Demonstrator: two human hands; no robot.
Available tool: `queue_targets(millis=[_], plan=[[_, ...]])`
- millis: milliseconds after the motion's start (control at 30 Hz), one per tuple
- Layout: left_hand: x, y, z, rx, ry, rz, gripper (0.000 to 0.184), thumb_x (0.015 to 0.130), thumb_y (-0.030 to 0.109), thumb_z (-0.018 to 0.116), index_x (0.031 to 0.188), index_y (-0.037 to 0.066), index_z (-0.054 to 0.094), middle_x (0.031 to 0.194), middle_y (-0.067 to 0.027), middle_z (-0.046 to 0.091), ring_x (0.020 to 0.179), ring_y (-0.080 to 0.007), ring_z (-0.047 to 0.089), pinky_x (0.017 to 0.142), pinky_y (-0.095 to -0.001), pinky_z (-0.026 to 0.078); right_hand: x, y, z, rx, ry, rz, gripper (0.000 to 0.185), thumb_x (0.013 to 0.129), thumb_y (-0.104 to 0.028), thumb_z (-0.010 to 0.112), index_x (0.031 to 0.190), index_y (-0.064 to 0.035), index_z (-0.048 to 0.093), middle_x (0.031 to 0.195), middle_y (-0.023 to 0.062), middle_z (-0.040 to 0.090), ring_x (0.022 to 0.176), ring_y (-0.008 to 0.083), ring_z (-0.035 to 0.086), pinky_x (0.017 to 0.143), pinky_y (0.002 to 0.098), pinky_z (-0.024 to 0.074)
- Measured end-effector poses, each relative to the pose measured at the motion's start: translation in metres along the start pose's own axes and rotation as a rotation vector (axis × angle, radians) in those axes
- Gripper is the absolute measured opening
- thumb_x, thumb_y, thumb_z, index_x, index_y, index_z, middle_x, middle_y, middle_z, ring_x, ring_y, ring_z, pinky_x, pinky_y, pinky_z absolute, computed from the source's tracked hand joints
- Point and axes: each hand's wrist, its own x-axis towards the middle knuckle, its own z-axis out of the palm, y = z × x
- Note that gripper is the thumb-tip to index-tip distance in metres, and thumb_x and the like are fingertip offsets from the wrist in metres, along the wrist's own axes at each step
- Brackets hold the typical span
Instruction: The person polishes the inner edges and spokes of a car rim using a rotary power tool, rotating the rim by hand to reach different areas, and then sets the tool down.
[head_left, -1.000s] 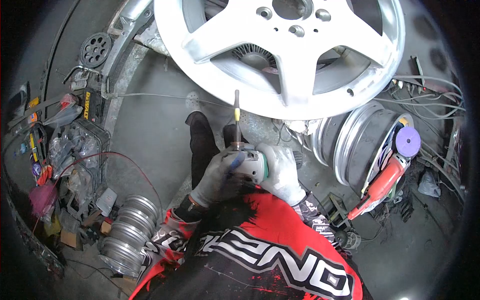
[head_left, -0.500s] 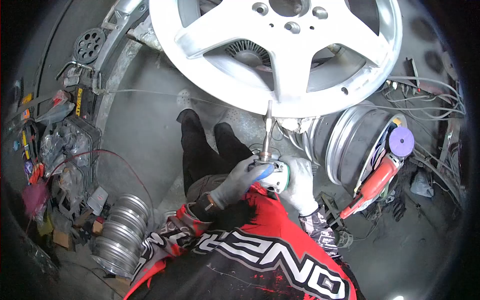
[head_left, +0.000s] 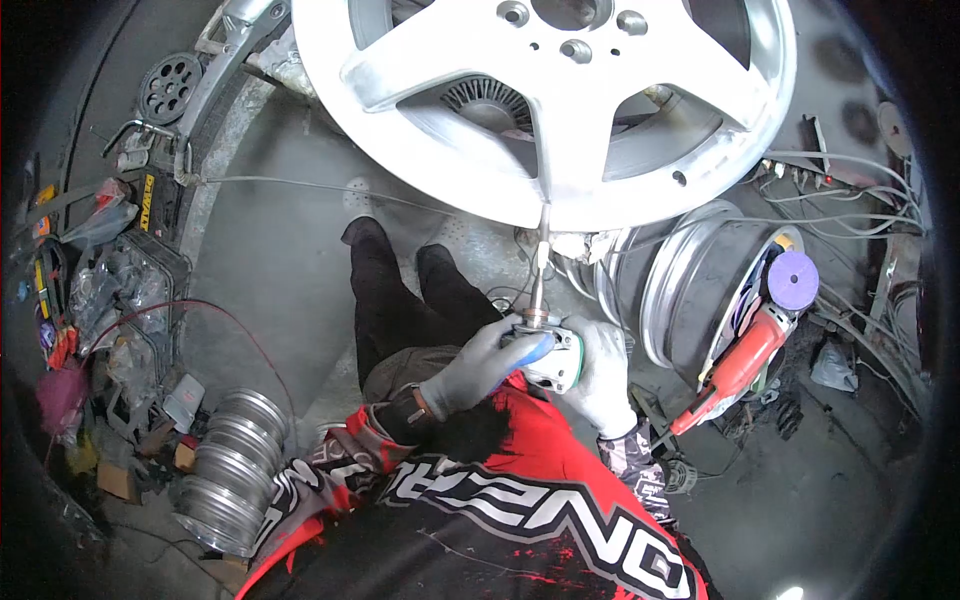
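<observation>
I have the left grip [head_left: 490, 368] clenched on the power tool [head_left: 553, 364] and the right grip [head_left: 600, 368] wrapped round its other side, so both are grasping it, in pale gloves. The power tool is on the near side of the big silver wheel [head_left: 572, 105], between that wheel and the red and black shirt [head_left: 470, 525]. Its long rod [head_left: 541, 270] points at the wheel, and the tip meets the near rim in my view; I cannot tell whether it touches. Right of the wheel and on its near side, I see rims [head_left: 690, 290] lying on their sides, with a red polisher [head_left: 748, 350] resting against them, its purple pad [head_left: 793, 280] turned toward me. Well to the wheel's left, also on its near side, a row of rims [head_left: 232, 465] lies on the floor [head_left: 290, 250].
</observation>
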Motion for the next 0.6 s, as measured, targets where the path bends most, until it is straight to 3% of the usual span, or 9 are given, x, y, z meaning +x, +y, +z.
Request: queue_targets(millis=[600], plan=[[-0.011,0.016,0.006,0.100,-0.007,0.082,0.038,0.113,0.018,0.048,0.143,-0.004,0.056,0.134,-0.0102,0.066,0.124,-0.0138,0.061,0.111,-0.0305,0.046,-0.003,-0.016,-0.005,0.013,-0.044,0.055,0.058,0.073,-0.033,0.087,0.120,-0.0075,0.063,0.102,0.0150,0.068,0.097,0.0382,0.064,0.086,0.0478,0.0451]])
